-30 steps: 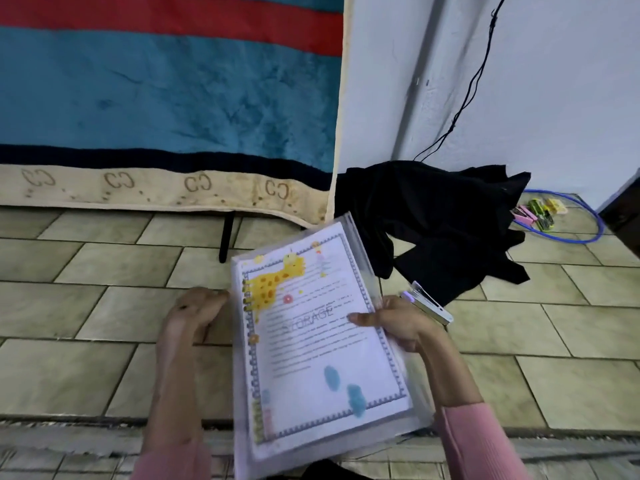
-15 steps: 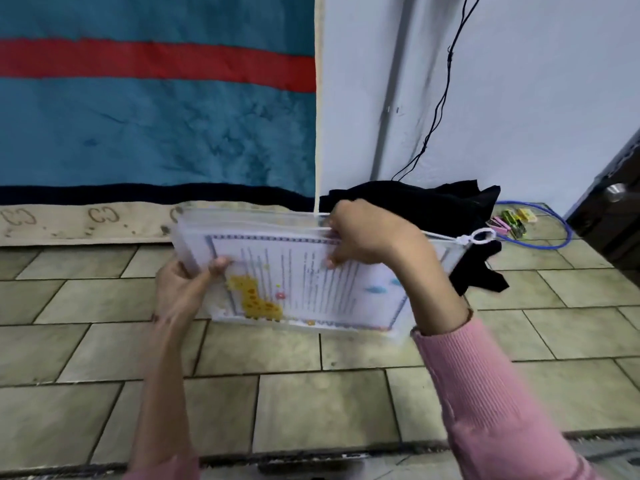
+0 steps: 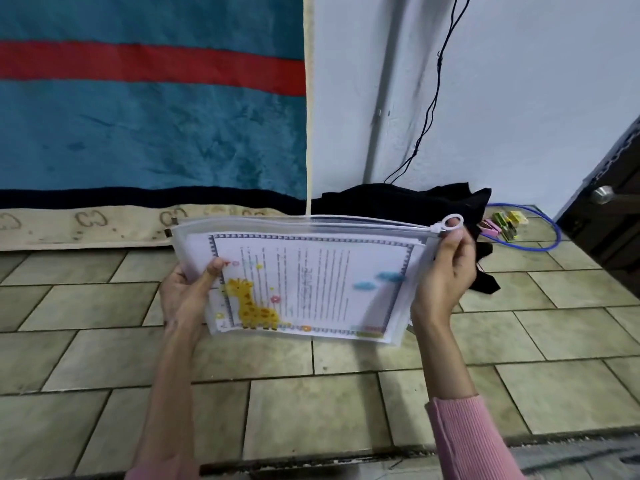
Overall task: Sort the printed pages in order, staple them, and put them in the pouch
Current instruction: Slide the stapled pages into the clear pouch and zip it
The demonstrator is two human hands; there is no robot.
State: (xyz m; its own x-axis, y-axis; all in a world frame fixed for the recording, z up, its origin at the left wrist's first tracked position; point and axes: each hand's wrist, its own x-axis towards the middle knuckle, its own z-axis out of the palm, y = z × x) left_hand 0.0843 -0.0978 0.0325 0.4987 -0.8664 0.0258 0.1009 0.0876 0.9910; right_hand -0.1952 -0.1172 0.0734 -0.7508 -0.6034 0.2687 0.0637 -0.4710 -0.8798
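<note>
Head view: pouch point(image 3: 194, 237) long axis left-right, zipper edge up, gripped by left hand point(image 3: 185, 296) and right hand point(image 3: 441, 278).

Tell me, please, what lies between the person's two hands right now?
The head view shows the clear pouch with the printed pages inside spanning from the left hand to the right hand, which pinches the zipper end.
</note>
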